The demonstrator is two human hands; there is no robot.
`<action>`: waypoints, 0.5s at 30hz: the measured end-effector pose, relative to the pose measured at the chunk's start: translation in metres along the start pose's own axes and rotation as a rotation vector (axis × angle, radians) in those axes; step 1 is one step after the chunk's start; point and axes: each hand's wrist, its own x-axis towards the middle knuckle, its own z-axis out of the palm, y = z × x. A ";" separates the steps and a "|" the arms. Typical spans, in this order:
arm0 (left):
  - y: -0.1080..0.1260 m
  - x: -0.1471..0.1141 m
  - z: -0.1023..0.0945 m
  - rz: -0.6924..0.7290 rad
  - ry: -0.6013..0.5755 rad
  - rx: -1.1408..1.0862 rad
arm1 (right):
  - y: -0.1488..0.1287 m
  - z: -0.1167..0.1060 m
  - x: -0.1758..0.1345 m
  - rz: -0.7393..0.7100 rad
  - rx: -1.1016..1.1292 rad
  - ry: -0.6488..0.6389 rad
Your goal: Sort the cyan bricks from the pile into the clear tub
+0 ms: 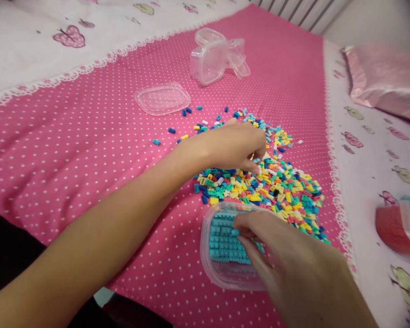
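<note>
A pile of small colourful toy bricks (287,187) lies spread on the pink dotted cloth. Over its middle my left hand (241,143) reaches down, fingers curled and thumb bent towards them; the fingertips are partly hidden, so what they grip cannot be made out. Nearer to me stands a clear plastic container (222,275) with light-blue bricks (222,239) packed in neat rows inside. My right hand (259,241) is over the container, thumb and forefinger pinched on a light-blue toy brick at the rows, mostly covered by the fingers.
A clear lid (163,98) lies flat beyond the pile. Farther back are clear empty containers (212,59) heaped together. At the right edge sits a tub with red contents (394,230), below a shiny pink pillow (386,77). White slats (300,11) stand at the back.
</note>
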 end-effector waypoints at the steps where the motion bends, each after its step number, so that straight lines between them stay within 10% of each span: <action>1: 0.000 0.000 0.000 0.000 0.000 0.002 | -0.001 0.001 -0.001 0.001 -0.006 -0.002; 15: 0.001 0.000 0.000 -0.007 -0.005 0.008 | -0.001 0.002 -0.001 0.012 -0.031 -0.026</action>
